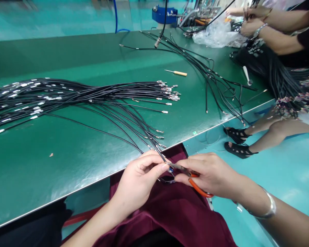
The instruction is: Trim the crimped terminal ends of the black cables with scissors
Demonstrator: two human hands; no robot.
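While pinching a black cable tip [169, 167] in the left hand [137, 175] grip, just off the near edge of the green surface [67, 161], steadies it over the lap; clamps orange-handled pliers [197, 187] in the right hand [211, 175], nosed onto that tip. Has other cables [92, 99] fanned within reach.

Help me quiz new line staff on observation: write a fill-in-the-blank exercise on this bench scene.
1. The right hand grips a tool with ____ handles.
2. The left hand pinches a cable whose sheath is ____.
3. The cable bundle lies on a table coloured ____.
Missing words: orange; black; green.
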